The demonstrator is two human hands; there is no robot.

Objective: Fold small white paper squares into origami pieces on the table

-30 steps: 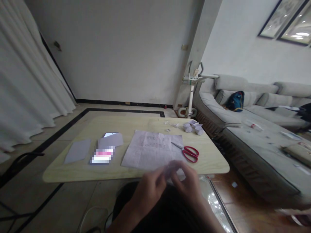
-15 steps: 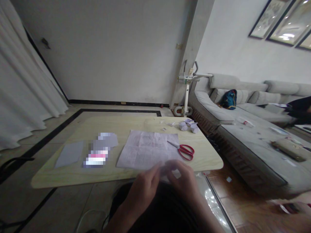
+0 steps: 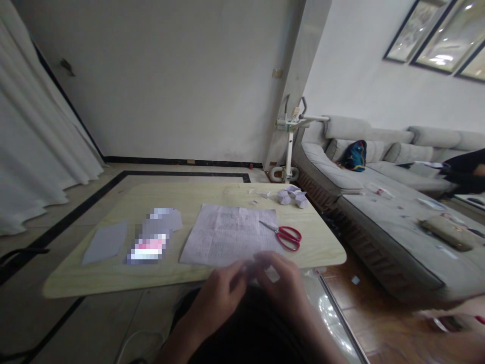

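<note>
At the bottom center of the frame, the left hand [image 3: 226, 285] and right hand [image 3: 278, 275] are pinching a small piece of paper [image 3: 272, 274] between them, fingers blurred. Above them, red-handled scissors [image 3: 288, 237] are lying partly over a creased printed sheet [image 3: 229, 235] on the table [image 3: 151, 280].

Before you stands a pale wall [image 3: 170, 86]; at your right, a grey sofa [image 3: 394, 217] rests on what seems wooden floor [image 3: 364, 313].
</note>
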